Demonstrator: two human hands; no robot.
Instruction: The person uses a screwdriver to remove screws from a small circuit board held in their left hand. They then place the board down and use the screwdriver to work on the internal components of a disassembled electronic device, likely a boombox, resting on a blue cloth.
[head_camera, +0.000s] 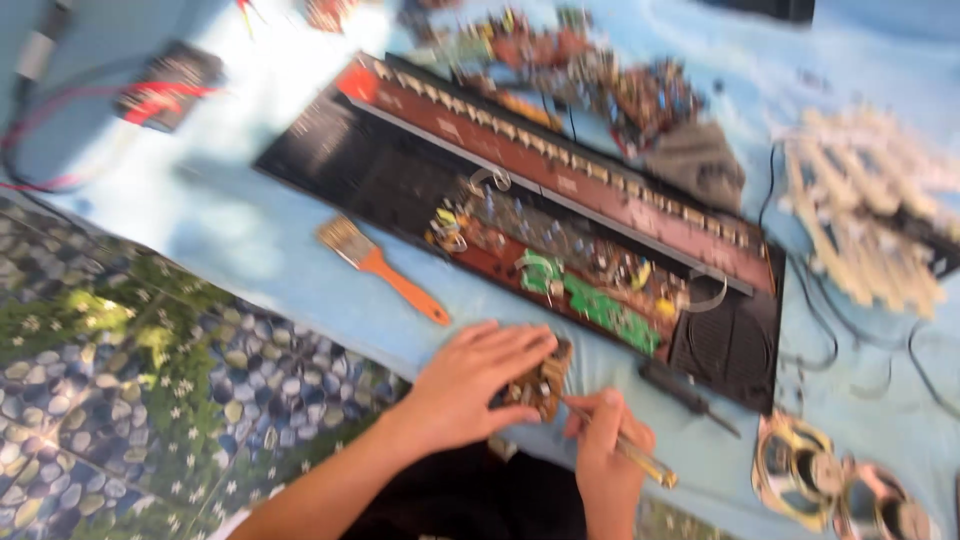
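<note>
We note the opened keyboard casing (330, 150) holds circuit boards (600, 305). Left hand (470, 385) grips a small brown board (543, 385); right hand (605, 455) grips a yellow-handled tool (640, 458). A paintbrush (385, 270) lies near.

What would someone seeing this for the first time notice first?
Most striking is the long opened keyboard chassis lying diagonally across the blue cloth, its brown and green circuit boards bare. Near the bottom centre, the left hand steadies a small brown circuit board while the right hand holds a thin yellow-handled tool to it. An orange-handled paintbrush lies just left of the chassis.
</note>
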